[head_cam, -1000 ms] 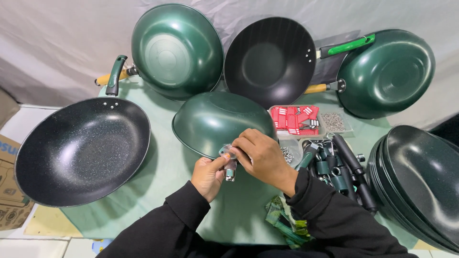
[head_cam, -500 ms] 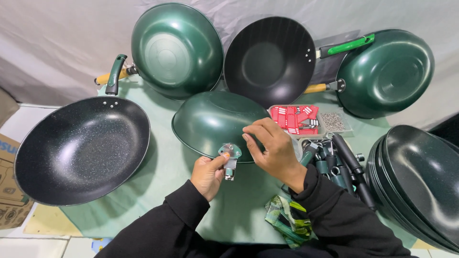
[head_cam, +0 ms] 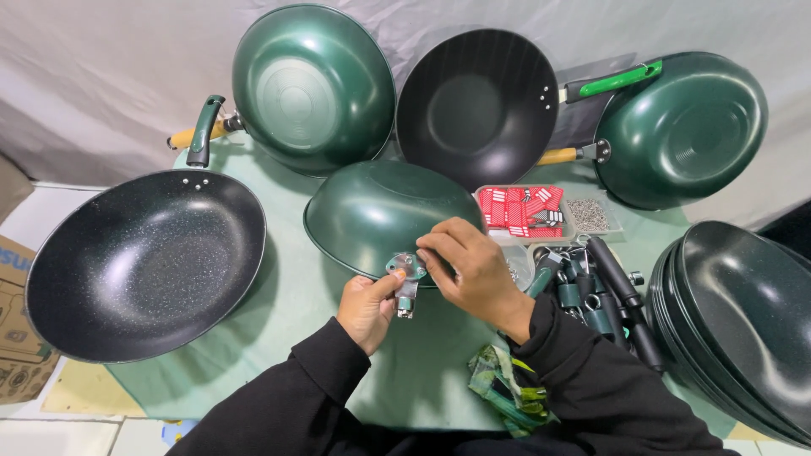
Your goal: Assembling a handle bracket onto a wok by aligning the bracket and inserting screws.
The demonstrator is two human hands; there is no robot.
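Note:
A green wok body [head_cam: 384,211] lies upside down on the table in front of me, without a handle. My left hand [head_cam: 368,306] holds a small silver metal bracket [head_cam: 405,277] against the wok's near rim. My right hand [head_cam: 466,263] rests over the same rim, its fingertips touching the bracket's top. Both sleeves are black.
A black speckled pan [head_cam: 144,260] sits at left. Two green woks [head_cam: 314,84] [head_cam: 686,127] and a black wok [head_cam: 478,103] lean at the back. A stack of pans [head_cam: 743,321] stands at right. Red packets tray [head_cam: 522,211], screws [head_cam: 588,214], loose handles [head_cam: 591,291], green wrappers [head_cam: 507,393].
My right hand lifted off the bracket and shifted right, uncovering it, then settled with fingertips on the bracket's top. My left hand stayed holding the bracket at the wok's rim.

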